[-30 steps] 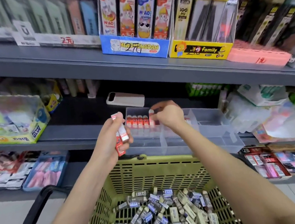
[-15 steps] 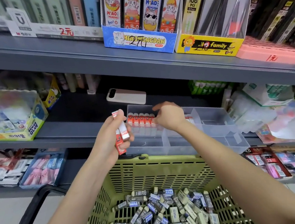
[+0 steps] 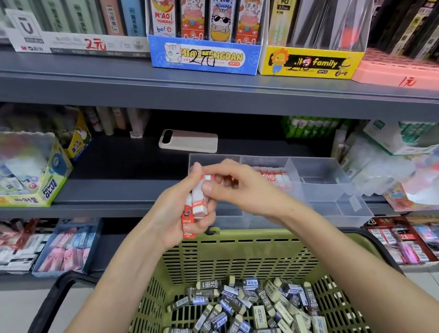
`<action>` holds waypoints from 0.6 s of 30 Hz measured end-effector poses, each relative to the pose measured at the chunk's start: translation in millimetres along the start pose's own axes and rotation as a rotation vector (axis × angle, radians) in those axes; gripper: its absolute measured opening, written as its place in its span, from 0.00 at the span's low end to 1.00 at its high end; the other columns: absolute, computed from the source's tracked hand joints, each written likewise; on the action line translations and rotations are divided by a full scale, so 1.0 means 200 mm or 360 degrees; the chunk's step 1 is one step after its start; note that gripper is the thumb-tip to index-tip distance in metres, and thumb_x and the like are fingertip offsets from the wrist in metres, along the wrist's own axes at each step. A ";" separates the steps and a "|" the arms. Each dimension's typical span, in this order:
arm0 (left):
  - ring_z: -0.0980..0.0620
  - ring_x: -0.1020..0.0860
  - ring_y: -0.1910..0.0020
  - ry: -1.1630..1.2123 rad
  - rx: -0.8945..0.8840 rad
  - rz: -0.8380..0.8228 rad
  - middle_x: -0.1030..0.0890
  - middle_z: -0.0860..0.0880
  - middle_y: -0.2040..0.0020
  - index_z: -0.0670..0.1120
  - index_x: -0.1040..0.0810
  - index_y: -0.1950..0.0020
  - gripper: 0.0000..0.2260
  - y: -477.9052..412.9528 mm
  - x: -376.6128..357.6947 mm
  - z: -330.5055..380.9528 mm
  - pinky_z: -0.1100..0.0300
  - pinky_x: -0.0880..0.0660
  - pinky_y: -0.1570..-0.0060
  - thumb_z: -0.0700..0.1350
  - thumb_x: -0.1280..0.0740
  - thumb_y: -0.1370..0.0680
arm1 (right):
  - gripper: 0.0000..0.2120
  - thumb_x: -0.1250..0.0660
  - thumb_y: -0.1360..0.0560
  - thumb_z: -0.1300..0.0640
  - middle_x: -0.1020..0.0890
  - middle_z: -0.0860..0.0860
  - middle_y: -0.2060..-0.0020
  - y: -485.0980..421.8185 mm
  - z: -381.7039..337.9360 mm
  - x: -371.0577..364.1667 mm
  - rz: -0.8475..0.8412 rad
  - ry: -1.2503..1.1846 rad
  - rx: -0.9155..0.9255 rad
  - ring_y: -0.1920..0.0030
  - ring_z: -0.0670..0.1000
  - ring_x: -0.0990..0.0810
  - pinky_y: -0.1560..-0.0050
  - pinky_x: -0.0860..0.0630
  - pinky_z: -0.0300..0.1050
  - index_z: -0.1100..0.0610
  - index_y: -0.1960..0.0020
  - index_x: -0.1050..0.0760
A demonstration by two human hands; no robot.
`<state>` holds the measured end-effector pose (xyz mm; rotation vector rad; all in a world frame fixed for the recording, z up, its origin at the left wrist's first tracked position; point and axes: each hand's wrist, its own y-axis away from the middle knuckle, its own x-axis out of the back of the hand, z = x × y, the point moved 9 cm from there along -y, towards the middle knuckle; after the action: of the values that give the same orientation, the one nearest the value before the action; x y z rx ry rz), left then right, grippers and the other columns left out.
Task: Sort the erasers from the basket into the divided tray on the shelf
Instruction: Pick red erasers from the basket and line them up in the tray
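Red-sleeved erasers (image 3: pixel 198 208) sit bunched in the left hand (image 3: pixel 171 218), its fingers curled round them. The right hand (image 3: pixel 244 190) has come back from the divided tray (image 3: pixel 328 183) and pinches the top one, probably next for the row begun there.

basket (image 3: pixel 236 247) below hands | divided tray (image 3: pixel 320 181) behind right hand (image 3: pixel 244 188) | phone (image 3: pixel 188 141) behind tray | left hand (image 3: pixel 180 212) touching right
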<state>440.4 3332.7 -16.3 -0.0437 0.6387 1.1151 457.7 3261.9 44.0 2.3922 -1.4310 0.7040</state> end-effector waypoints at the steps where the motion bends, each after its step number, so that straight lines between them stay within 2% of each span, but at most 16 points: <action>1: 0.53 0.35 0.81 -0.0015 0.0037 -0.0042 0.31 0.46 0.72 0.44 0.23 0.60 0.21 0.00 -0.02 -0.01 0.68 0.47 0.83 0.63 0.38 0.27 | 0.13 0.32 0.25 0.57 0.28 0.47 0.58 0.01 0.01 0.01 -0.0017 -0.0103 -0.0037 0.61 0.37 0.29 0.54 0.33 0.30 0.53 0.41 0.23; 3: 0.54 0.34 0.81 -0.0056 0.0104 -0.0115 0.30 0.46 0.73 0.45 0.23 0.61 0.21 0.02 -0.06 -0.03 0.68 0.46 0.84 0.63 0.36 0.29 | 0.11 0.30 0.28 0.61 0.25 0.46 0.58 0.04 0.04 0.01 -0.0033 -0.0355 -0.0104 0.58 0.42 0.28 0.51 0.32 0.37 0.55 0.45 0.23; 5: 0.54 0.33 0.81 -0.0085 0.0149 -0.0148 0.28 0.46 0.72 0.42 0.24 0.56 0.24 0.02 -0.10 -0.04 0.69 0.43 0.85 0.64 0.34 0.31 | 0.10 0.29 0.29 0.63 0.23 0.48 0.58 0.07 0.05 0.03 0.0010 -0.0548 -0.0074 0.56 0.46 0.26 0.50 0.29 0.43 0.57 0.50 0.25; 7: 0.53 0.32 0.79 -0.0080 0.0173 -0.0123 0.27 0.46 0.71 0.41 0.23 0.50 0.27 0.02 -0.13 -0.05 0.68 0.40 0.85 0.65 0.33 0.33 | 0.09 0.28 0.30 0.63 0.21 0.48 0.58 0.10 0.05 0.06 0.0124 -0.0736 0.0014 0.57 0.46 0.24 0.51 0.26 0.43 0.58 0.52 0.25; 10: 0.53 0.31 0.78 0.0032 0.0216 -0.0018 0.28 0.46 0.72 0.42 0.23 0.55 0.21 0.00 -0.14 -0.08 0.68 0.40 0.85 0.61 0.36 0.27 | 0.07 0.30 0.31 0.59 0.20 0.49 0.58 0.17 0.10 0.14 0.0330 -0.1041 0.0094 0.57 0.47 0.21 0.54 0.24 0.38 0.58 0.54 0.25; 12: 0.52 0.31 0.79 0.0100 0.0221 0.0104 0.27 0.45 0.72 0.40 0.25 0.55 0.17 -0.01 -0.11 -0.09 0.68 0.41 0.84 0.54 0.40 0.21 | 0.10 0.28 0.31 0.55 0.19 0.53 0.61 0.20 0.18 0.24 0.0515 -0.1216 0.0015 0.62 0.49 0.21 0.61 0.24 0.38 0.59 0.55 0.24; 15: 0.50 0.28 0.77 0.0080 0.0121 0.0259 0.23 0.42 0.69 0.38 0.24 0.52 0.15 -0.02 -0.05 -0.07 0.67 0.41 0.83 0.48 0.43 0.18 | 0.09 0.29 0.28 0.57 0.18 0.53 0.68 0.23 0.38 0.45 0.0932 -0.1091 -0.0252 0.69 0.48 0.21 0.68 0.24 0.38 0.63 0.54 0.24; 18: 0.51 0.26 0.73 0.0028 0.0026 0.0329 0.20 0.43 0.64 0.39 0.19 0.53 0.16 -0.02 -0.02 -0.03 0.66 0.38 0.84 0.52 0.36 0.24 | 0.07 0.30 0.28 0.62 0.19 0.54 0.73 0.17 0.51 0.57 0.1112 -0.0787 -0.0482 0.75 0.47 0.22 0.72 0.24 0.37 0.65 0.54 0.24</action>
<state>439.2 3326.4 -21.4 0.0272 0.6795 1.3097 500.5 3113.0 16.8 1.8779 -2.4168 -0.0187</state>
